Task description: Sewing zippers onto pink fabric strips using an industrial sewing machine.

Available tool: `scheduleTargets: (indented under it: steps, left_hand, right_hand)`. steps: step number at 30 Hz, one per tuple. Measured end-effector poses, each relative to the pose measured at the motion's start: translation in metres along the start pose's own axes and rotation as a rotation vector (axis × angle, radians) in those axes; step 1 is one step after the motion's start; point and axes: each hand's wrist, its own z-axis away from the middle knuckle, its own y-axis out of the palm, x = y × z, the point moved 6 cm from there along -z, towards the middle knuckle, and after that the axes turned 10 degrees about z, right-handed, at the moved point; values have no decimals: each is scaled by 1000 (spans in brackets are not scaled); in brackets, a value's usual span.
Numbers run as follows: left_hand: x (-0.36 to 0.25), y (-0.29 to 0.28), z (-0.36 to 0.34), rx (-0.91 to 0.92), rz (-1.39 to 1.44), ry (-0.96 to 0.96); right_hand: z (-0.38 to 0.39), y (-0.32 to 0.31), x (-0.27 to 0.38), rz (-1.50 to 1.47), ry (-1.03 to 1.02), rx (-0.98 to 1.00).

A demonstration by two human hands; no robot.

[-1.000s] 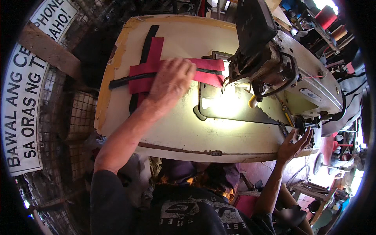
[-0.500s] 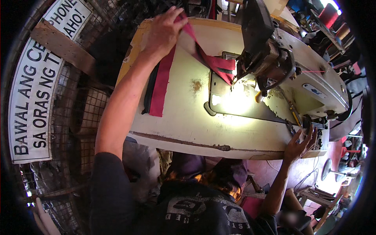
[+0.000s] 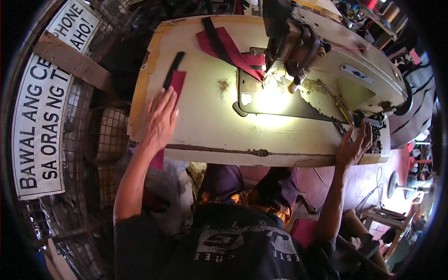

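Observation:
My left hand (image 3: pixel 161 116) lies with its fingers stretched out on a maroon fabric strip (image 3: pixel 178 83) at the left of the sewing table. A black band runs along that strip, and its lower end hangs over the front edge. Part of the strip is hidden under the hand. Another maroon piece with a black band (image 3: pixel 224 44) lies folded on the table, one end under the needle area of the sewing machine (image 3: pixel 298 46). At the table's right front corner, my right hand (image 3: pixel 357 144) rests with fingers apart, beside small dark tools.
A lamp lights the metal needle plate (image 3: pixel 249 86). A yellow-handled tool (image 3: pixel 344 112) lies under the machine arm. The pale tabletop (image 3: pixel 200 126) has a worn front edge. Wire mesh with a white sign (image 3: pixel 39 135) stands to the left; thread spools (image 3: pixel 391 13) are at the far right.
My left hand has left the piece at the machine and come down toward me onto the loose strip, which has slid over the front edge. My right hand stays at the corner.

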Motion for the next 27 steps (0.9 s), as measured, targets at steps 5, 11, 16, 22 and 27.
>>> scheduleTargets:
  steps: [5, 11, 16, 22, 27]
  left_hand:
    - [-60, -3, 49, 389, 152, 350]
    - [-133, 41, -7, 320, 308, 574]
    - [-140, 58, -38, 286, 403, 645]
    - [-80, 27, -6, 187, 256, 507]
    - [30, -31, 79, -91, 43, 178]
  right_hand:
    - [-3, -38, 46, -86, -198, -100]
    - [46, -66, 192, -662, -592, 386]
    - [36, -59, 232, -672, -517, 416]
    - [46, -51, 231, -568, -570, 426]
    - [52, -45, 230, -560, -597, 375]
